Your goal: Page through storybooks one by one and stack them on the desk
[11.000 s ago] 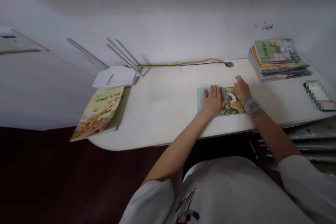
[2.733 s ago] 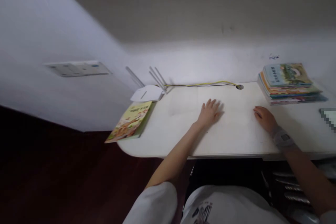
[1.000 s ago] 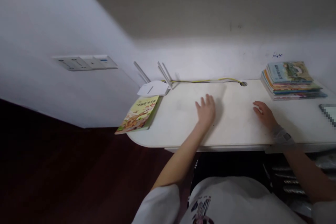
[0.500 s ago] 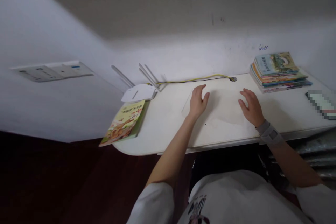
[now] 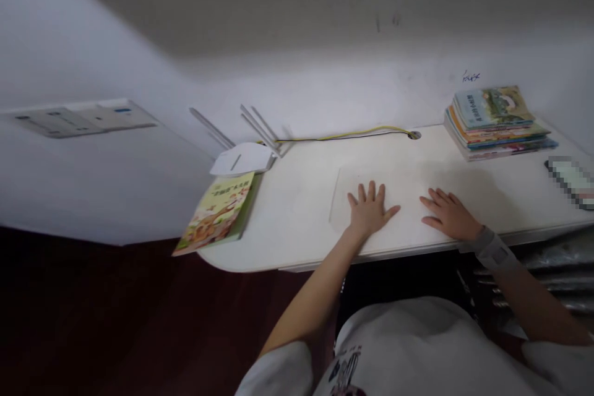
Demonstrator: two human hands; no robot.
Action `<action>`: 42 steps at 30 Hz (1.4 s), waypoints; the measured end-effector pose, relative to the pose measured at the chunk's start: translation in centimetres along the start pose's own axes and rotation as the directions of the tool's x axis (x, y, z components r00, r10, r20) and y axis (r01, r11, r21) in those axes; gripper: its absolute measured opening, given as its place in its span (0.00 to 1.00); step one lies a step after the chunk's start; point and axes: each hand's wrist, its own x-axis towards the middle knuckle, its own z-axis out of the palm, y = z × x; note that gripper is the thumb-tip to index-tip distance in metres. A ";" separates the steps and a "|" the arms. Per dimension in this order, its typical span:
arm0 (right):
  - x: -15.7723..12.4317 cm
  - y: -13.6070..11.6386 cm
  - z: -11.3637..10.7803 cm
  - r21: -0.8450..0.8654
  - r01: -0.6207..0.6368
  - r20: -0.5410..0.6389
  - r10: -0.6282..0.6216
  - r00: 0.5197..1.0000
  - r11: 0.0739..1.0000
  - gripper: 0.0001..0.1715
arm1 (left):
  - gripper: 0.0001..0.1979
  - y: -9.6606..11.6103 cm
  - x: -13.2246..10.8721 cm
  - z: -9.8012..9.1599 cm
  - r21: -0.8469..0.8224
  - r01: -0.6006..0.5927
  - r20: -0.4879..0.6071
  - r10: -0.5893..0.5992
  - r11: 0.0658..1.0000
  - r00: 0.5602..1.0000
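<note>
A thin transparent plastic sheet (image 5: pixel 385 198) lies on the white desk (image 5: pixel 288 223), with its left edge faintly visible. My left hand (image 5: pixel 371 210) rests flat on the sheet, fingers spread and holding nothing. My right hand (image 5: pixel 448 215) lies flat to its right, near the sheet's right part, with fingers apart. I cannot tell exactly where the sheet's right edge runs. A grey wrist band (image 5: pixel 494 252) wraps my right wrist.
A stack of picture books (image 5: pixel 496 124) stands at the desk's back right, with a pixelated phone (image 5: pixel 570 179) beyond it. A green-yellow book (image 5: pixel 216 213) overhangs the left edge beside a white router (image 5: pixel 241 159). A yellow-and-black cable (image 5: pixel 348 134) runs along the wall.
Both hands have slid toward the desk's near edge and flattened, and the sheet seems to have shifted with them. The book under my hands in the oldest frame is gone from there.
</note>
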 end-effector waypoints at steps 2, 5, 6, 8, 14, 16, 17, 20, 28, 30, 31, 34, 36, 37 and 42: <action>-0.5 0.3 -0.3 -0.020 0.010 0.002 -0.010 1.000 1.000 0.30 | 0.45 0.5 -0.4 -0.1 -0.020 -0.008 0.007 0.008 1.000 1.000; -0.6 0.7 0.1 -0.044 0.034 0.003 -0.034 0.999 0.998 0.30 | 0.41 -0.3 -0.9 -0.6 -0.023 -0.036 0.014 0.036 0.999 0.999; -0.6 0.9 0.4 -0.048 0.044 -0.004 -0.044 0.999 0.998 0.30 | 0.40 -1.0 -1.1 -0.8 -0.021 -0.043 0.013 0.043 0.999 0.999; -0.6 1.1 1.0 -0.049 0.060 -0.035 -0.062 0.997 0.997 0.29 | 0.39 -3.1 -1.6 -1.6 -0.021 -0.031 -0.012 0.031 0.999 0.999; 0.0 0.7 1.1 0.042 0.106 -0.239 -0.093 0.966 0.993 0.34 | 0.35 -14.9 -2.5 -5.7 0.002 0.371 -0.249 -0.359 0.929 0.899; 0.5 -0.1 0.9 0.058 0.156 -0.250 -0.137 0.959 0.986 0.34 | 0.35 -19.7 -2.9 -6.5 -0.022 0.529 -0.291 -0.512 0.848 0.809; 0.7 -0.5 0.8 0.061 0.173 -0.247 -0.153 0.957 0.983 0.34 | 0.36 -21.9 -3.2 -6.6 -0.048 0.607 -0.263 -0.596 0.793 0.758; 1.2 -1.5 1.0 0.052 0.182 -0.232 -0.166 0.959 0.982 0.33 | 0.40 -27.1 -4.4 -6.0 -0.100 0.744 -0.108 -0.750 0.661 0.652; 1.1 -1.5 2.4 0.066 0.149 -0.208 -0.133 0.969 0.987 0.32 | 0.36 -32.2 -7.7 -5.0 -0.126 0.837 -0.119 -0.845 0.533 0.521; 1.0 -1.5 2.5 0.071 0.146 -0.208 -0.129 0.970 0.987 0.32 | 0.34 -32.6 -8.2 -5.4 -0.089 0.844 -0.140 -0.845 0.530 0.516; 1.1 -1.6 2.5 0.073 0.145 -0.208 -0.127 0.970 0.987 0.32 | 0.31 -32.7 -8.4 -5.6 -0.074 0.847 -0.144 -0.846 0.527 0.513; 1.2 -2.0 2.3 0.092 0.140 -0.204 -0.119 0.972 0.986 0.31 | 0.21 -32.2 -9.5 -6.9 -0.046 0.864 -0.163 -0.857 0.501 0.489; 1.4 -2.3 2.0 0.106 0.141 -0.192 -0.119 0.974 0.984 0.30 | 0.18 -31.4 -10.4 -8.3 -0.028 0.878 -0.205 -0.862 0.478 0.463; 1.4 -2.4 1.8 0.109 0.142 -0.182 -0.121 0.976 0.984 0.30 | 0.16 -30.9 -10.9 -9.2 -0.021 0.884 -0.235 -0.861 0.467 0.450; 1.5 -3.1 0.8 0.102 0.138 -0.135 -0.124 0.983 0.985 0.28 | 0.14 -27.1 -11.3 -14.7 -0.053 0.870 -0.469 -0.781 0.490 0.411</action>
